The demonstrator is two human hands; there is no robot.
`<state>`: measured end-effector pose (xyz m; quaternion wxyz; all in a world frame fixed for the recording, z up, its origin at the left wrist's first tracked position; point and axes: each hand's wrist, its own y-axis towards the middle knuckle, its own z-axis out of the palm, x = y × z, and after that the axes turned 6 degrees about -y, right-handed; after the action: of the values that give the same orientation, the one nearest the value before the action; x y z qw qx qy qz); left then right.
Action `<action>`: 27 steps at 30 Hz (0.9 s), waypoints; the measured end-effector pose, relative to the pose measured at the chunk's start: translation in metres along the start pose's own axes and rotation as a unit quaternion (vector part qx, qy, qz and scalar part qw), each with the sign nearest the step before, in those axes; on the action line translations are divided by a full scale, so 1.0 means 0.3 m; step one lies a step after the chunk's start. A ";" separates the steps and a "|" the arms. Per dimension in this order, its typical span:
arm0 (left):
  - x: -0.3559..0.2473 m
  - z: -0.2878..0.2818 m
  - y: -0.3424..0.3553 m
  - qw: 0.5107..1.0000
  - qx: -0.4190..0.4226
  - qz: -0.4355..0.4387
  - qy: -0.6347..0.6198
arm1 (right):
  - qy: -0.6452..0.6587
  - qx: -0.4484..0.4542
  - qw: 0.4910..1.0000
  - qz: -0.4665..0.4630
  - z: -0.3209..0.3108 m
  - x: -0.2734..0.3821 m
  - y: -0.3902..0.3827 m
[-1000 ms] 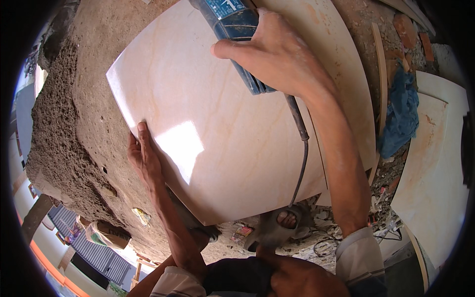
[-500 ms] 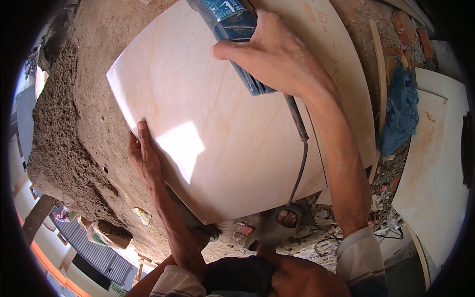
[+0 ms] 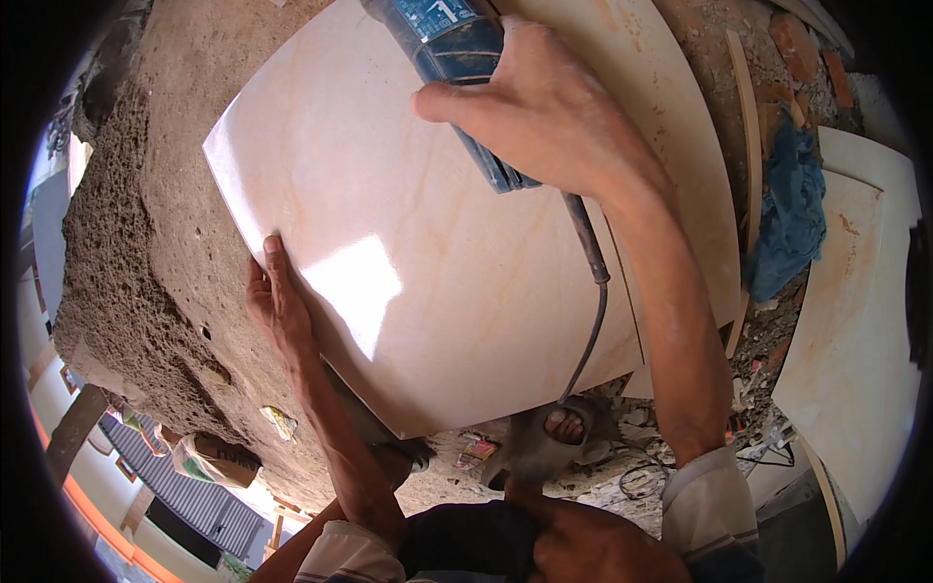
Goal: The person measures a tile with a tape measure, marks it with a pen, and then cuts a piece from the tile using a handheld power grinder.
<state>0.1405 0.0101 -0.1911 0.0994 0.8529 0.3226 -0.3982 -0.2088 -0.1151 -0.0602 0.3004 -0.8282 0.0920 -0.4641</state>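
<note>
A large, glossy cream tile point(image 3: 466, 301) with faint tan veins lies in front of me, tilted in view, and bright light reflects off it. My left hand point(image 3: 279, 296) grips its left edge, thumb on top and fingers curled beneath. My right hand point(image 3: 549, 107) is closed around the barrel of a blue angle grinder point(image 3: 455, 49) over the tile's far part. The tool's head lies beyond the upper edge of the picture, so its disc is hidden. From its rear a black cord point(image 3: 597, 311) runs across the tile toward my feet.
Another cream tile point(image 3: 671, 117) lies along the right side. Further right are a wooden strip point(image 3: 746, 146), a blue cloth point(image 3: 787, 214), broken bricks point(image 3: 795, 49) and more tiles point(image 3: 846, 321). A sand pile point(image 3: 117, 262) rises at left. My sandalled foot point(image 3: 559, 437) stands by the near edge.
The angle grinder and my right hand have shifted very slightly up and left in view. The tile's left corner and my left hand sit slightly further left; both grips are unchanged.
</note>
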 end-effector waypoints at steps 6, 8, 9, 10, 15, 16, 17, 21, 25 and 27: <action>-0.003 -0.001 0.005 1.000 -0.005 0.000 0.012 | 0.036 0.051 0.997 0.041 -0.025 0.017 0.015; 0.000 -0.004 0.006 1.000 -0.005 -0.008 0.021 | 0.039 0.053 0.997 0.040 -0.028 0.016 0.013; 0.001 -0.007 0.006 1.000 -0.002 -0.013 0.018 | 0.037 0.054 0.997 0.041 -0.029 0.016 0.012; 0.002 -0.009 0.006 1.000 0.002 -0.018 0.015 | 0.036 0.053 0.997 0.040 -0.029 0.015 0.012; 0.005 -0.010 0.010 1.000 -0.003 -0.005 0.025 | 0.030 0.052 0.997 0.041 -0.027 0.017 0.009; 0.006 -0.010 0.009 1.000 -0.003 -0.005 0.027 | 0.029 0.051 0.997 0.046 -0.029 0.019 0.007; 0.007 -0.011 0.009 1.000 -0.004 -0.006 0.029 | 0.028 0.051 0.997 0.052 -0.030 0.021 0.005; 0.014 -0.008 0.008 1.000 -0.006 0.007 0.018 | 0.035 0.050 0.996 0.062 -0.040 0.028 -0.015; 0.012 -0.010 0.011 1.000 -0.003 -0.005 0.025 | 0.009 -0.023 0.999 0.025 -0.001 0.025 -0.053; 0.006 -0.012 0.011 0.999 -0.005 -0.016 0.034 | 0.024 -0.002 0.998 0.050 -0.022 0.021 -0.039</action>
<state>0.1455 0.0099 -0.1905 0.0862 0.8601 0.3412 -0.3692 -0.2122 -0.1112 -0.0462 0.3193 -0.8119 0.1412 -0.4679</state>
